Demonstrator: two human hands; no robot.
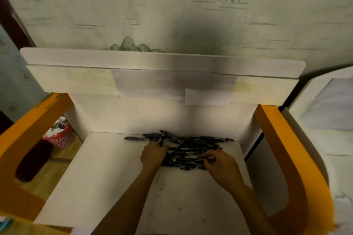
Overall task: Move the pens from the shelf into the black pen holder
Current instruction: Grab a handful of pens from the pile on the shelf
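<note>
White laminate forms the shelf [114, 168], a broad board set between two orange side panels [286, 149] and backed by a wall papered with faint grasses and stones. Lower left, beyond the shelf, a red mesh basket [61, 139] of crumpled rubbish is seen on a wooden floor. Toward the back of the shelf, a loose heap of dark pens [191, 149] is spread, many lying crosswise over one another. Both bare arms are stretched in from below. The left hand [153, 155] is closed in a fist round several pens, whose ends are seen sticking up above the knuckles. The right hand [219, 162] is curled at the near right edge of the heap, fingertips pinching what appears to be one pen. The black pen holder is not seen anywhere in view. Trouble could be expected from the tangle: if the gripped pens are lifted quickly, neighbours lying across them may be dragged along and rolled off the shelf's open front, and a crowded fist may let one slip.
</note>
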